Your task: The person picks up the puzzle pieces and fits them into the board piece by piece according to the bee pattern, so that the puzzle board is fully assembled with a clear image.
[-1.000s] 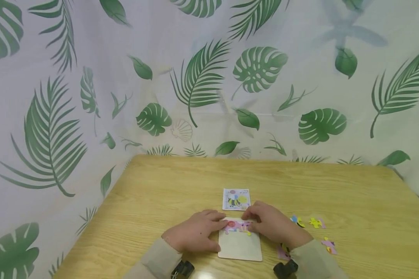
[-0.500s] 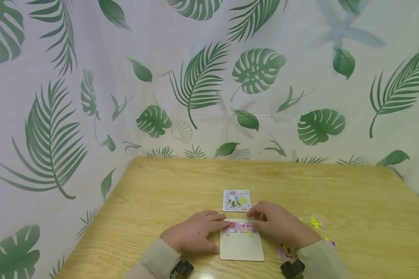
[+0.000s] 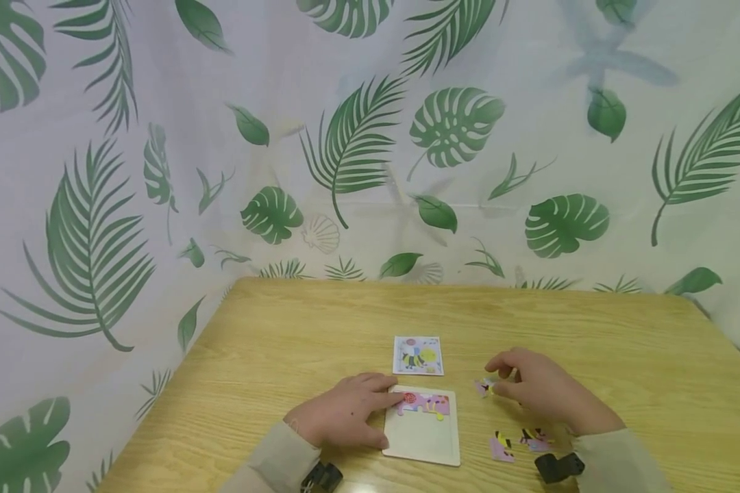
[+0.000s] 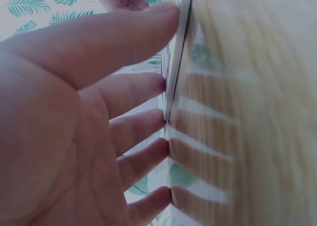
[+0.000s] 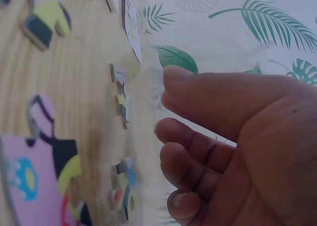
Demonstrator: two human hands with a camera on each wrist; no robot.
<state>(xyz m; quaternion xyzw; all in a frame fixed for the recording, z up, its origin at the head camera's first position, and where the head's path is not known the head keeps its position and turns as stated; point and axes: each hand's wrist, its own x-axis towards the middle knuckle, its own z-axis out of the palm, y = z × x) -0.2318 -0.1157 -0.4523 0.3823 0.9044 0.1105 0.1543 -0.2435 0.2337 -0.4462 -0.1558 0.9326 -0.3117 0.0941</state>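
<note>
Tray: pale, square, wooden-looking puzzle tray (image 3: 416, 438), flat on the yellow wood-grain bench (image 3: 321, 329).
Placed pieces: pink puzzle row with red and yellow marks (image 3: 421, 404), along the tray's far side.
Left hand: I see the left hand (image 3: 348, 411) spread, fingers extended, thumb and fingertips touching the tray's left part, gripping nothing.
Right hand: the right hand (image 3: 545, 390) has bent fingers, thumb parted from them; I see nothing held.
Nearest piece: small pink-and-black puzzle piece (image 3: 481, 387), by the right thumb; contact I cannot tell.
Other pieces: pink, yellow and black puzzle pieces (image 3: 501, 448), right of the tray.
Card: white-bordered square bee picture (image 3: 418, 356), beyond the tray.
</note>
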